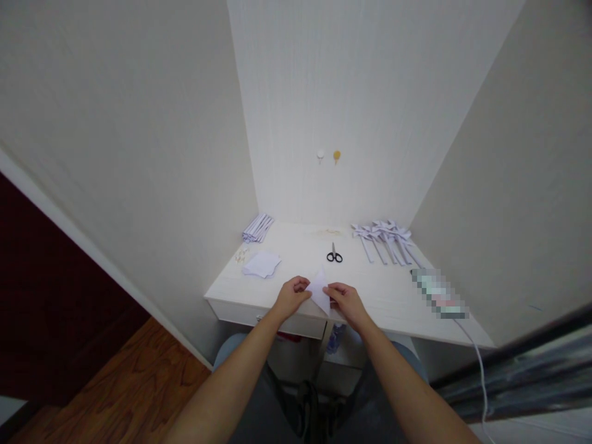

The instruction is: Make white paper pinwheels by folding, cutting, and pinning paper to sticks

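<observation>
Between my two hands is a white sheet of paper [319, 288], folded to a pointed shape, over the front edge of the white desk [296, 246]. My left hand [295, 295] pinches its left side, and my right hand [343, 301] pinches the right side. Beyond the paper lie black-handled scissors [334, 255], blades toward the wall. On the left is a stack of white paper sheets [262, 264], and small pale pieces [241, 253] lie beside it. Farther back sits a bundle of paper sticks [258, 228].
Several paper pinwheels [383, 233] on sticks lie at the back right. A blurred-out device [439, 295] with a white cable [481, 364] rests at the right. Two hooks, one white [320, 154] and one yellow [337, 155], are on the back wall. Walls flank the desk.
</observation>
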Tool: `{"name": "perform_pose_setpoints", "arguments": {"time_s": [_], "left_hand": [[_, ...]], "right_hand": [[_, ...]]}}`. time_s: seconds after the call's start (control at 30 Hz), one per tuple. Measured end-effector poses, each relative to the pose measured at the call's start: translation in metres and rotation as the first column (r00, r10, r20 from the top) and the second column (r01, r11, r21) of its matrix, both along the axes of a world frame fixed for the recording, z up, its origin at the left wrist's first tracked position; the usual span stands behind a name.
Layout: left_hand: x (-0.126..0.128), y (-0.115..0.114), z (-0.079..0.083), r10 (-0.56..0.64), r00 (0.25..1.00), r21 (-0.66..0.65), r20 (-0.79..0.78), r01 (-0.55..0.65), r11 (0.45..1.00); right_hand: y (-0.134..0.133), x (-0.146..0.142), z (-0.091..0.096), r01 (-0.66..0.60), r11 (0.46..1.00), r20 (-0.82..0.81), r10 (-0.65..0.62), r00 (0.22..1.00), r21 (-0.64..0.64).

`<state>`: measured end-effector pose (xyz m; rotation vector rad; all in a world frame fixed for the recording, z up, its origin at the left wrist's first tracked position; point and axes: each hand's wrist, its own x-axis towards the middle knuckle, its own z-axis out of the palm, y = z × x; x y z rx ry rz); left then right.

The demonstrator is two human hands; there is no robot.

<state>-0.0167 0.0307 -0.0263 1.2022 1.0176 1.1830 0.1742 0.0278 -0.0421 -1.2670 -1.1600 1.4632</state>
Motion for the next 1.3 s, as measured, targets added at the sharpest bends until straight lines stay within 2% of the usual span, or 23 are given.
{"name": "perform_pose_setpoints", "arguments": {"time_s": [0.13,0.23,0.5,0.63,0.9,1.0,1.17,1.3], "left_hand": [[0.002,0.008,0.005,0.074,0.992,-0.048,0.104,-0.07,0.996],[0.006,0.014,0.014,0.126,0.979,-0.07,0.162,-0.116,0.991],[0.001,0.024,0.068,0.156,0.963,-0.023,0.219,-0.154,0.988],[-0.004,0.021,0.087,0.198,0.956,0.029,0.216,-0.209,0.978],[-0.003,0.027,0.104,0.166,0.982,0.162,0.089,-0.179,0.97],[-0.005,0.028,0.112,0.159,0.982,0.167,0.102,-0.175,0.97],[-0.006,0.023,0.123,0.09,0.991,0.16,0.094,-0.104,0.982],[-0.006,0.021,0.123,0.089,0.991,0.15,0.105,-0.104,0.983]], "right_hand": [[0.0,-0.001,0.008,0.029,0.999,-0.078,-0.028,0.997,0.017],[0.001,-0.004,0.022,0.072,0.996,-0.127,-0.065,0.99,0.054],[0.011,-0.028,0.066,0.168,0.96,-0.161,-0.134,0.978,0.223],[0.012,-0.034,0.081,0.184,0.938,-0.141,-0.148,0.979,0.292],[0.018,-0.032,0.104,0.194,0.91,-0.132,-0.155,0.979,0.366],[0.023,-0.025,0.114,0.165,0.911,-0.145,-0.117,0.982,0.379],[0.028,-0.011,0.127,0.128,0.9,-0.152,-0.07,0.986,0.418],[0.024,-0.01,0.13,0.158,0.881,-0.114,-0.119,0.986,0.447]]}}
